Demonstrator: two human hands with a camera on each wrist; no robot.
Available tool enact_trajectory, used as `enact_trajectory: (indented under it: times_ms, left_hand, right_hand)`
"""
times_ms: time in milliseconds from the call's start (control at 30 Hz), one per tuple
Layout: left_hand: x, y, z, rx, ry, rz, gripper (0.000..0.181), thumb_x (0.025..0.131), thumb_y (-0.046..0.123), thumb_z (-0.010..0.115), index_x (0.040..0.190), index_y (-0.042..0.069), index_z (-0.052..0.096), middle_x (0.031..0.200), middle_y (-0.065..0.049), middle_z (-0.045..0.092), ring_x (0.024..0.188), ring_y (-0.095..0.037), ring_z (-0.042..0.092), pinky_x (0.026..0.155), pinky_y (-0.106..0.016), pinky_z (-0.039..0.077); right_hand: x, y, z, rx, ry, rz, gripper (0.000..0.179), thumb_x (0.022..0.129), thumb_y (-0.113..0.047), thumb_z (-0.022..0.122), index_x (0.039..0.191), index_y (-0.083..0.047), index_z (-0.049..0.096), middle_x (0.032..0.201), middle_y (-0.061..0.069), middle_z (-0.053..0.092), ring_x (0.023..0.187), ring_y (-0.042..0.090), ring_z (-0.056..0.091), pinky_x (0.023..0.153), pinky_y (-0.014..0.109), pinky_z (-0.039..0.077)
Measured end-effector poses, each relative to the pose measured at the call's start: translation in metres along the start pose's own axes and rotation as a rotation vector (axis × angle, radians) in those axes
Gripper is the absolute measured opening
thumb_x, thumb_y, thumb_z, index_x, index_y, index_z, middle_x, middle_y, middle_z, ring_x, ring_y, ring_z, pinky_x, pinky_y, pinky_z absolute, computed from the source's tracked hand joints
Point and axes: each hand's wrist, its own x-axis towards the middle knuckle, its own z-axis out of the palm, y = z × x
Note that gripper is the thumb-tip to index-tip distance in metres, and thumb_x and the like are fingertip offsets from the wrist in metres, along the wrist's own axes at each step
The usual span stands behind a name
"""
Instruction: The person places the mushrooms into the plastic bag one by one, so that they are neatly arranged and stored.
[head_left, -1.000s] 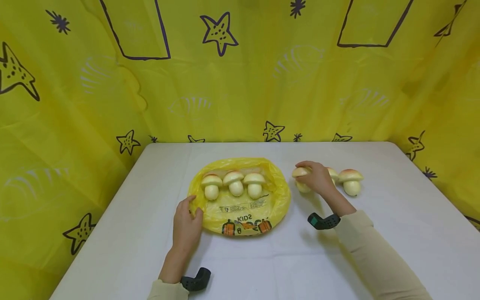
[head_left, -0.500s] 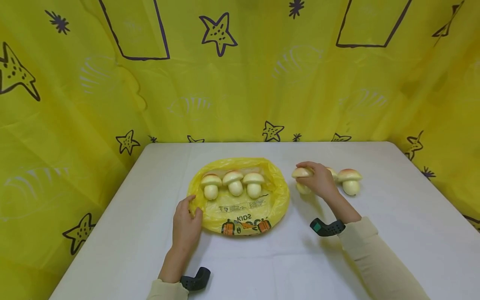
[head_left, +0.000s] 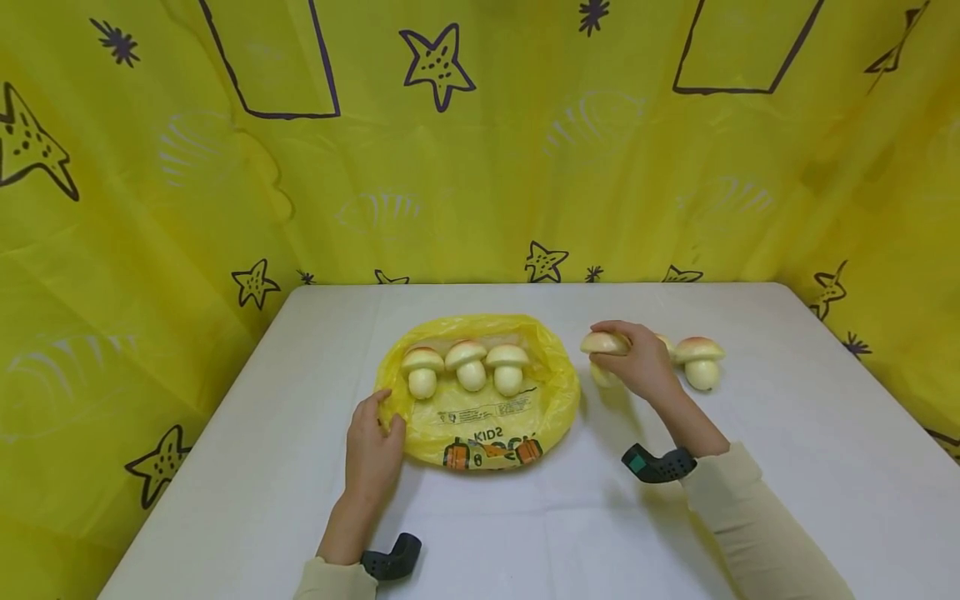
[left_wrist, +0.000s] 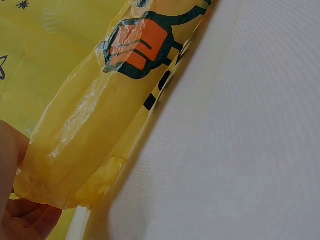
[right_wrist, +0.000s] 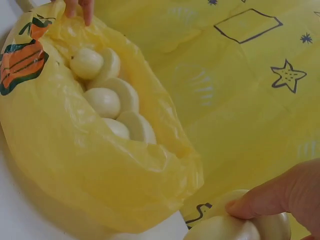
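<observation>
My left hand [head_left: 373, 446] holds the left rim of a yellow plastic bag [head_left: 564, 400], which lies with its mouth spread wide. In the left wrist view the bag's edge [left_wrist: 55, 175] passes between thumb and fingers. Three toy mushrooms lie side by side in the bag: a left one [head_left: 422, 375], a middle one [head_left: 469, 367] and a right one [head_left: 508, 371]. To the right of the bag my right hand [head_left: 641, 362] grips another toy mushroom [head_left: 602, 342] by its cap, stem downward. My thumb lies across this mushroom [right_wrist: 222, 230] in the right wrist view.
Right of my right hand a mushroom [head_left: 700, 364] lies on the white table [head_left: 495, 542]. One more mushroom [head_left: 664, 342] is mostly hidden behind that hand. A yellow printed curtain [head_left: 480, 167] stands around the back and sides of the table.
My right wrist has shifted slightly right and toward me, and the gripped mushroom has tilted and risen a little. The left hand and bag are unchanged.
</observation>
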Motion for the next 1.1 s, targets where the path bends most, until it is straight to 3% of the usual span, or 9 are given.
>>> enact_trajectory:
  times_ms: [567, 1100]
  left_hand:
    - [0.000, 0.002, -0.001, 0.004, -0.011, 0.000, 0.037, 0.085, 0.004, 0.049, 0.120, -0.006, 0.050, 0.119, -0.024, 0.049, 0.113, -0.038, 0.045, 0.093, -0.049, 0.035]
    - [-0.001, 0.001, 0.000, 0.003, 0.002, 0.001, 0.037, 0.084, 0.005, 0.051, 0.119, -0.005, 0.051, 0.120, -0.023, 0.049, 0.114, -0.037, 0.044, 0.094, -0.048, 0.034]
  right_hand:
    - [-0.011, -0.018, -0.002, 0.026, 0.007, -0.046, 0.039, 0.079, -0.008, 0.069, 0.117, -0.001, 0.061, 0.122, 0.020, 0.054, 0.113, 0.035, 0.046, 0.088, 0.049, 0.037]
    - [-0.022, -0.034, 0.010, 0.150, 0.007, -0.081, 0.039, 0.078, -0.007, 0.070, 0.115, -0.002, 0.061, 0.121, 0.018, 0.053, 0.110, 0.030, 0.046, 0.082, 0.044, 0.042]
